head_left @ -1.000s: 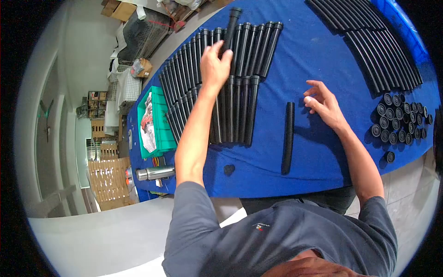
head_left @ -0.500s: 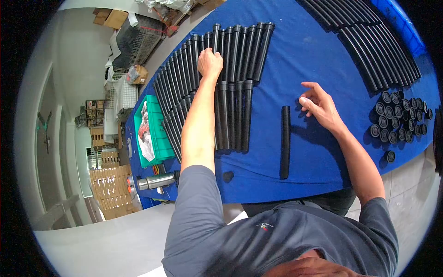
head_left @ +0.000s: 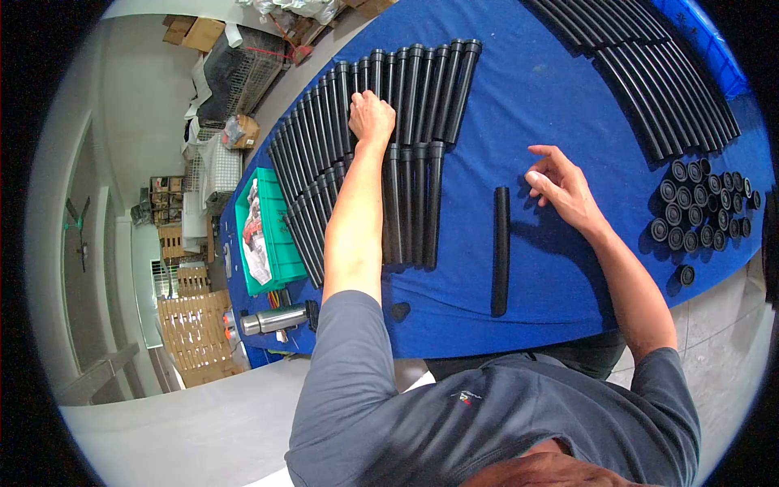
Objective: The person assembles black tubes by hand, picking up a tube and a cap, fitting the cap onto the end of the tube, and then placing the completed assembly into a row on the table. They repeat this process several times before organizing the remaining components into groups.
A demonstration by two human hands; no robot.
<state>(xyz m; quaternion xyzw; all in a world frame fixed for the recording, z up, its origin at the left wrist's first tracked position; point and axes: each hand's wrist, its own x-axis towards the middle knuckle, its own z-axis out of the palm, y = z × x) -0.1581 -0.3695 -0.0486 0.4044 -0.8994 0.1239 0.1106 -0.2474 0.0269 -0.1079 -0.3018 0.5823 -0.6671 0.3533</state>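
My left hand (head_left: 372, 118) lies on the far row of capped black tubes (head_left: 422, 89), fingers curled over one tube in that row. A second row of capped tubes (head_left: 410, 203) lies nearer, partly hidden under my left forearm. My right hand (head_left: 560, 185) hovers over the blue cloth (head_left: 527, 97) with its fingers apart and holds nothing. A single uncapped black tube (head_left: 501, 247) lies just to the left of my right hand, apart from it.
Long bare black tubes (head_left: 665, 89) lie in rows at the far right. A cluster of black caps (head_left: 702, 207) sits right of my right hand, with one loose cap (head_left: 686, 274) near the table edge. A green crate (head_left: 268, 219) and a steel flask (head_left: 272, 319) sit at the left.
My left hand carried a capped tube down into the far row and now rests on it, slid slightly nearer. The right hand barely moved.
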